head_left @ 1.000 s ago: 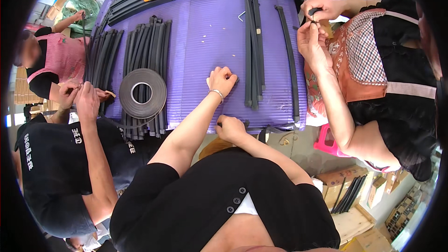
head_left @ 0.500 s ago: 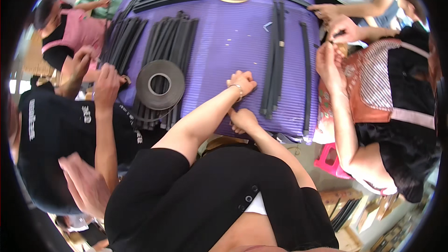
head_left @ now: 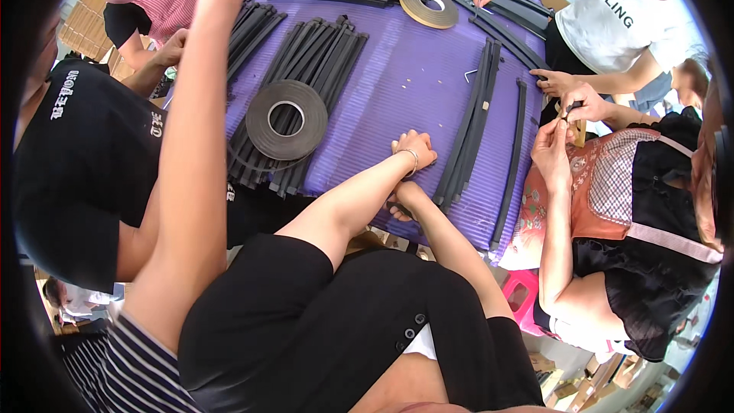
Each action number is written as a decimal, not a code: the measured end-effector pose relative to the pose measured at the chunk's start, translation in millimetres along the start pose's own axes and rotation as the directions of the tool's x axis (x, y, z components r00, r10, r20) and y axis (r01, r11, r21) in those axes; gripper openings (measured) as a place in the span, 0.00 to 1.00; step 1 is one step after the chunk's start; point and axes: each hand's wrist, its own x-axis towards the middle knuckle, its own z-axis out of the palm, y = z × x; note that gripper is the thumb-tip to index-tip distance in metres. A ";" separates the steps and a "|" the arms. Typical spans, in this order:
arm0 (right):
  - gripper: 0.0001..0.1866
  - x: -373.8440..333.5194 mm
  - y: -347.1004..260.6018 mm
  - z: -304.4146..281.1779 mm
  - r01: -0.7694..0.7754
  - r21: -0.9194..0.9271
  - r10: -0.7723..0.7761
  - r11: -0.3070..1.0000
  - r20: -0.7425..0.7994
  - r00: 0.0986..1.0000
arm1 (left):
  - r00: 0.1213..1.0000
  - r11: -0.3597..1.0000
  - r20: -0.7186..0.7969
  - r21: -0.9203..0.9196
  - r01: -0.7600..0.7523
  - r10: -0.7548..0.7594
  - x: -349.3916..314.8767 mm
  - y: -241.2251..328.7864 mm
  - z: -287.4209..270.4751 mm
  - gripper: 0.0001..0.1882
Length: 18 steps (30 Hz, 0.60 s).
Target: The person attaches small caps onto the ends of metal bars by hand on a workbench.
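Left hand (head_left: 414, 147) just right of the centre of the frame, back turned upward, fingers folded together low over the purple ribbed tabletop (head_left: 382, 88); cannot tell if closed on something, because of the hidden palm. Right hand (head_left: 409, 195) a little lower in the frame, at the near edge of the tabletop, fingers curled beside a dark piece (head_left: 402, 212), apparently touching it, but cannot tell whether truly clamped.

To the right of both hands, near but apart, a loose bunch of flat black strips (head_left: 466, 134); farther right, a single black strip (head_left: 511, 160), lying almost parallel. At centre left, a wide dark tape roll (head_left: 260, 118) on top of a pile of black strips (head_left: 329, 61), with a loose tail of tape. At far left, a co-worker's raised forearm (head_left: 195, 130).

As judgement: possible to drop the dark piece over the near edge, if held too loosely so close to it. Possible also to push the bunch out of line with the left knuckles, because of little room between. Possible to drag the tape roll off its uneven support, if catching the tail with an elbow.
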 end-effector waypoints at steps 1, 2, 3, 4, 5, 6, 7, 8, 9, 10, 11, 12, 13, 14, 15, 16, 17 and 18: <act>0.31 -1.2 -3.6 0.6 -0.008 -0.017 0.009 1.000 0.020 1.000 | 1.000 1.000 -0.001 -0.002 0.009 -0.009 0.9 -0.3 -1.4 0.16; 0.29 -2.0 -6.0 -0.2 -0.017 -0.033 0.018 0.999 0.039 0.999 | 1.000 1.000 -0.001 -0.003 0.019 -0.019 1.2 -0.2 -1.3 0.17; 0.29 -0.7 -5.2 -2.2 -0.016 -0.035 0.018 0.999 0.042 0.999 | 1.000 1.000 -0.002 -0.003 0.021 -0.021 1.4 -0.4 2.0 0.17; 0.28 3.0 -2.9 -4.2 -0.012 -0.034 0.015 0.999 0.073 0.997 | 0.997 1.000 -0.078 -0.009 0.005 -0.006 2.1 -1.3 6.8 0.15; 0.26 6.5 -2.1 -5.5 -0.009 -0.028 0.011 1.000 0.103 0.995 | 0.988 1.000 -0.151 -0.008 -0.014 0.012 1.3 -1.0 9.0 0.14; 0.25 10.5 -2.5 -7.4 -0.030 -0.058 0.035 0.998 0.093 0.995 | 0.989 1.000 -0.148 -0.007 -0.014 0.013 2.3 0.5 8.9 0.14; 0.25 11.8 -3.7 -6.4 -0.037 -0.054 0.042 0.998 0.095 0.995 | 0.989 1.000 -0.147 -0.025 0.011 -0.014 2.6 1.2 6.7 0.15; 0.25 11.4 -3.0 -6.5 0.020 -0.051 -0.014 0.999 0.122 0.992 | 0.989 0.998 -0.142 -0.047 0.036 -0.042 2.9 3.3 8.0 0.15; 0.24 11.7 -2.2 -5.3 0.076 -0.047 -0.068 0.996 0.149 0.986 | 0.980 0.997 -0.186 -0.036 0.067 -0.072 4.5 -2.6 6.3 0.16; 0.24 17.5 4.2 -3.9 0.054 -0.043 -0.048 0.998 0.136 0.990 | 0.968 0.996 -0.233 -0.031 0.084 -0.089 -3.3 -6.5 7.8 0.17; 0.24 26.2 9.2 -5.9 0.041 -0.034 -0.037 0.999 0.110 0.993 | 0.954 0.996 -0.284 -0.023 0.088 -0.091 -7.7 -5.1 6.8 0.17; 0.24 33.8 9.6 -6.9 0.007 -0.052 0.003 0.999 0.190 0.982 | 0.940 0.996 -0.329 -0.040 0.079 -0.087 -11.9 -8.6 8.1 0.18; 0.24 21.2 5.9 -6.7 0.066 -0.071 -0.054 0.995 0.163 0.985 | 0.928 0.996 -0.363 -0.048 0.072 -0.084 -20.3 -16.8 13.6 0.18; 0.23 22.9 7.3 -8.4 0.064 -0.078 -0.047 0.995 0.200 0.979 | 0.924 0.999 -0.382 0.012 0.033 -0.026 -29.1 -24.3 15.4 0.18; 0.23 29.5 9.2 -10.3 0.058 -0.083 -0.036 0.995 0.241 0.970 | 0.919 0.997 -0.392 0.073 -0.003 0.031 -35.8 -33.6 15.7 0.18; 0.21 43.7 15.3 -11.7 0.044 -0.055 -0.027 0.998 0.270 0.962 | 0.947 0.983 -0.312 0.181 -0.020 0.077 -45.1 -40.3 6.3 0.18; 0.21 33.8 8.7 -11.0 -0.021 -0.035 0.029 0.999 0.245 0.969 | 0.969 0.960 -0.227 0.278 -0.034 0.100 -52.7 -50.7 -2.7 0.17; 0.23 24.6 4.7 -8.2 0.007 -0.024 -0.003 1.000 0.181 0.984 | 0.989 0.971 -0.132 0.236 -0.034 0.067 -53.4 -58.5 -9.8 0.16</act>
